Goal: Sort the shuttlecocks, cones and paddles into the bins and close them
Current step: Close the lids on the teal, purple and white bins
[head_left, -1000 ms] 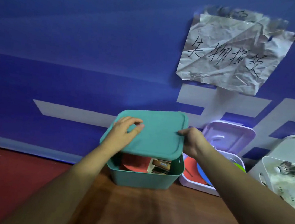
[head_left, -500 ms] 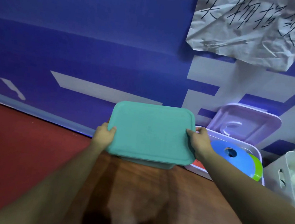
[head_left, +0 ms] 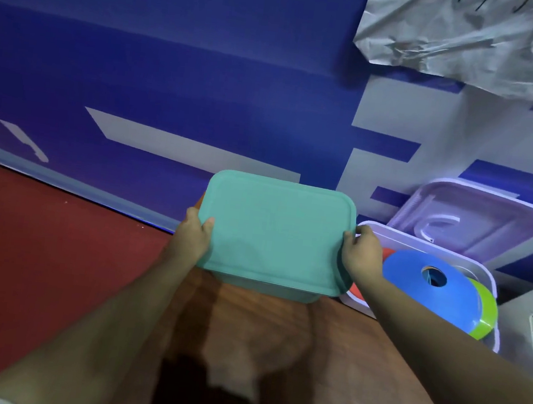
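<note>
A person is holding a teal lid (head_left: 275, 232) flat over a teal bin (head_left: 268, 290) on a wooden table (head_left: 307, 356), with the lid covering the bin's opening so that only a strip of the bin's front wall is showing at the lid's six o'clock. The left hand (head_left: 193, 238) is gripping the lid's edge at nine o'clock, thumb lying on top. The right hand (head_left: 361, 257) is clasping the opposite edge at three o'clock, fingers curled around the rim. Whether the lid is fully seated cannot be told. At three o'clock from the teal bin, touching or just beside it, a lilac bin (head_left: 495, 284) is standing open, its lilac lid (head_left: 469, 221) leaning against the blue wall (head_left: 173, 75), with a blue cone (head_left: 428, 290) and a green cone (head_left: 485, 313) lying inside.
</note>
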Demonstrator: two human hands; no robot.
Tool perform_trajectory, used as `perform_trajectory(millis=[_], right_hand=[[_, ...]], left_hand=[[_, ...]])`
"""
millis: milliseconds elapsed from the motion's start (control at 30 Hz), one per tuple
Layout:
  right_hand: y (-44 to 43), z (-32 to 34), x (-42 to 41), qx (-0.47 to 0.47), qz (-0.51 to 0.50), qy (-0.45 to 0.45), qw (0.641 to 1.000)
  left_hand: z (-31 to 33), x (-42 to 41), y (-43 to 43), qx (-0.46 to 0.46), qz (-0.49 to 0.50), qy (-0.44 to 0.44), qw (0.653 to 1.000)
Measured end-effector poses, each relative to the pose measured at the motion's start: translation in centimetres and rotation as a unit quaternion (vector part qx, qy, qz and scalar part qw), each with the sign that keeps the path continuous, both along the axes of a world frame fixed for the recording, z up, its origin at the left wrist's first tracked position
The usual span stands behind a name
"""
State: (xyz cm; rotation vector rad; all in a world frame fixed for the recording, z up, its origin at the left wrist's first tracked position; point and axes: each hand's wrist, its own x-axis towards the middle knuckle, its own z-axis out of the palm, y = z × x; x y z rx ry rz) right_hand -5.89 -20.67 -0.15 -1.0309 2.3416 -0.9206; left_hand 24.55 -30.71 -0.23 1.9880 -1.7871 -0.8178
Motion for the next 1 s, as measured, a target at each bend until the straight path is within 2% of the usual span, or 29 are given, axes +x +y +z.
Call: perform_trajectory(millis=[267, 400, 733, 1000], right_hand=[[-1.3, -0.1, 0.4, 0.029, -0.032, -0.008, 0.999], [-1.4, -0.3, 0.8, 0.015, -0.034, -0.003, 0.999], [-1.0, -1.1, 2.8, 0.027, -0.037, 0.038, 0.998], [-2.0, -1.1, 2.8, 0.019, -0.087, 0.0, 0.996]], left_hand=[[-0.3, -0.6, -2.6, -0.016, -0.02, 0.017, 1.0], [-0.8, -0.2, -2.9, -0.029, -0.033, 0.024, 0.999], [-0.8, 1.2, -4.6, -0.019, -0.05, 0.043, 0.998], [-0.9, 0.1, -5.5, -0.029, -0.072, 0.024, 0.997]])
